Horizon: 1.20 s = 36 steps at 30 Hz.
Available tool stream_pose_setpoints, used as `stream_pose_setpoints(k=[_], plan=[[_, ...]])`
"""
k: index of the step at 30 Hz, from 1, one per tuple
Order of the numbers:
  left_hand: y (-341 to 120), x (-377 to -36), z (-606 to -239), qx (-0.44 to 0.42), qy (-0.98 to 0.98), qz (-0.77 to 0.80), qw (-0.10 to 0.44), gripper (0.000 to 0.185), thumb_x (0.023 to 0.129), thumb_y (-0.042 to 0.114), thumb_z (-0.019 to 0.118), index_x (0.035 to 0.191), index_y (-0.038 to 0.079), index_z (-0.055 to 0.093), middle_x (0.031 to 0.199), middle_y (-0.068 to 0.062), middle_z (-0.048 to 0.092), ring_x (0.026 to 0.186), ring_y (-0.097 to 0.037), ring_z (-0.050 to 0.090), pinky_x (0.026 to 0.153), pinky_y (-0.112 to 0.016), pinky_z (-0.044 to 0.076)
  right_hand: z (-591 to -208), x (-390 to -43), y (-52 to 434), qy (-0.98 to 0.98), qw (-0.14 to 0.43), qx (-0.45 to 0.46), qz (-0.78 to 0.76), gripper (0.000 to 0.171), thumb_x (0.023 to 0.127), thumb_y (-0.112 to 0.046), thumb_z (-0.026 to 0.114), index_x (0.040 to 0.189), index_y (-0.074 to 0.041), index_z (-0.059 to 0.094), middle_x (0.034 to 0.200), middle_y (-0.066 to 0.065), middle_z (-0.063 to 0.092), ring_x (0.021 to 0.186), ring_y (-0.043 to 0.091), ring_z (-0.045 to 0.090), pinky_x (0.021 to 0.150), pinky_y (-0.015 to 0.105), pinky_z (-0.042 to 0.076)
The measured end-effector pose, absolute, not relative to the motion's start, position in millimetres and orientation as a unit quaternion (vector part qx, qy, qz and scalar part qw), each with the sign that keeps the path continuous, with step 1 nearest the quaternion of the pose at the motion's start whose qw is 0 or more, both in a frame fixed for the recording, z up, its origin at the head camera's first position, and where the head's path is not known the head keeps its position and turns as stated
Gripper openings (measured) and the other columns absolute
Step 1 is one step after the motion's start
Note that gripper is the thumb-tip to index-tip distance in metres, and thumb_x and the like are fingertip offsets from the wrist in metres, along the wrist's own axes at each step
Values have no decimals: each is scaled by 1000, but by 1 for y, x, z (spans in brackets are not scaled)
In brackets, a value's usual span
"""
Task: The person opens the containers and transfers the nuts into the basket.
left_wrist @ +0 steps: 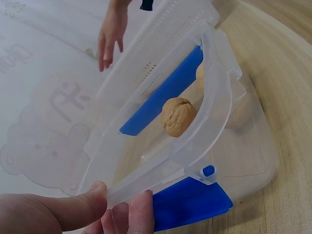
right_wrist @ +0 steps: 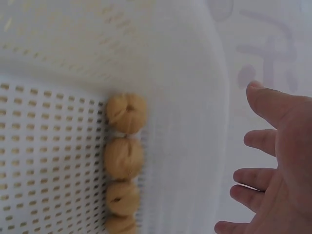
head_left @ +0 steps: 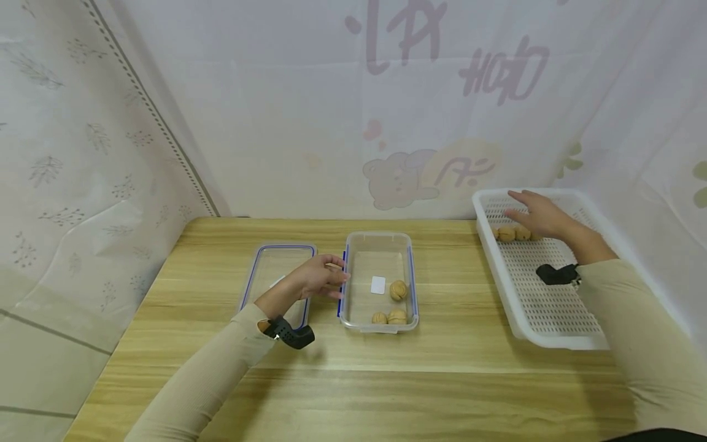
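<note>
My left hand (head_left: 317,276) pinches the left rim of a clear plastic box (head_left: 367,264) between thumb and fingers, as the left wrist view shows near the blue clasp (left_wrist: 190,204). Inside the box lie a walnut (head_left: 398,290) and two more at its near end. Over the far left part of a white perforated basket (head_left: 497,270), my right hand (head_left: 538,215) is spread with nothing in its fingers. Several walnuts (right_wrist: 124,158) sit in a row along the basket's wall, apart from that hand.
A clear lid with a blue seal (head_left: 278,252) lies left of the box, partly behind my left forearm. The wooden table (head_left: 342,393) meets a printed cloth wall (head_left: 287,141) at the back. Inside the box is a white label (head_left: 378,285).
</note>
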<state>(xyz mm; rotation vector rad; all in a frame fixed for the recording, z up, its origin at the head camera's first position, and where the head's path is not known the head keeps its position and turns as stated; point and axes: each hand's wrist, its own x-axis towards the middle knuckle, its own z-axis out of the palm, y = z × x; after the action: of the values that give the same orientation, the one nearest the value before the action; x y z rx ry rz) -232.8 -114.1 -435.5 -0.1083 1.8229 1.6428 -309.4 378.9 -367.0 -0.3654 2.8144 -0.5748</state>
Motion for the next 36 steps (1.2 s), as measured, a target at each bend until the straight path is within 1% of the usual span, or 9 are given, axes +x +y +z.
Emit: stream_pose_setpoints(k=[4, 9, 13, 17, 22, 28, 32, 36], plan=[[-114, -234, -436, -42, 700, 629, 336, 40, 101, -2, 60, 137, -4, 42, 107, -12, 57, 85, -16, 60, 71, -30, 65, -361, -308, 363, 962, 118, -147, -197, 72, 109, -39, 47, 157, 8, 20, 157, 44, 10, 143, 61, 12, 116, 76, 15], [-113, -235, -437, -42, 702, 628, 334, 41, 101, -1, 61, 137, -4, 42, 107, -12, 56, 87, -17, 59, 71, -30, 66, -356, -308, 344, 959, 105, -179, -192, 68, 108, -32, 52, 155, 9, 26, 156, 44, 15, 143, 60, 15, 116, 74, 18], [-112, -235, -438, -44, 703, 627, 332, 41, 100, -1, 61, 137, -5, 42, 107, -12, 57, 88, -17, 60, 72, -30, 66, -351, -307, 329, 954, 109, -200, -194, 66, 108, -29, 53, 155, 8, 27, 156, 43, 16, 143, 59, 15, 116, 74, 19], [-112, -235, -437, -54, 702, 629, 331, 39, 100, -1, 62, 135, -4, 44, 105, -11, 58, 88, -17, 60, 71, -31, 66, -348, -303, 312, 949, 114, -218, -196, 65, 108, -30, 54, 156, 6, 29, 157, 41, 18, 144, 58, 17, 116, 74, 20], [-112, -234, -435, -54, 702, 628, 332, 38, 100, -1, 62, 134, -4, 44, 105, -11, 58, 88, -18, 60, 71, -31, 66, -345, -297, 291, 943, 118, -236, -201, 63, 108, -32, 52, 157, 2, 31, 159, 35, 21, 147, 53, 17, 119, 71, 19], [-111, -234, -435, -52, 703, 627, 331, 38, 100, -1, 62, 134, -3, 45, 103, -11, 59, 87, -18, 60, 72, -32, 66, -345, -296, 263, 933, 121, -267, -211, 58, 108, -28, 54, 155, 2, 37, 157, 28, 33, 147, 47, 25, 121, 65, 23], [-112, -235, -435, -49, 702, 629, 330, 39, 100, -1, 62, 134, -4, 44, 103, -10, 58, 86, -17, 60, 72, -32, 66, -348, -298, 246, 926, 123, -294, -202, 53, 107, -26, 56, 151, 2, 44, 153, 27, 41, 144, 46, 32, 120, 64, 28], [-112, -234, -435, -43, 700, 632, 330, 40, 100, -1, 61, 135, -5, 43, 104, -11, 58, 87, -17, 60, 73, -32, 66, -348, -297, 229, 919, 127, -320, -194, 48, 106, -25, 57, 147, 0, 50, 150, 24, 48, 142, 45, 38, 119, 62, 32]])
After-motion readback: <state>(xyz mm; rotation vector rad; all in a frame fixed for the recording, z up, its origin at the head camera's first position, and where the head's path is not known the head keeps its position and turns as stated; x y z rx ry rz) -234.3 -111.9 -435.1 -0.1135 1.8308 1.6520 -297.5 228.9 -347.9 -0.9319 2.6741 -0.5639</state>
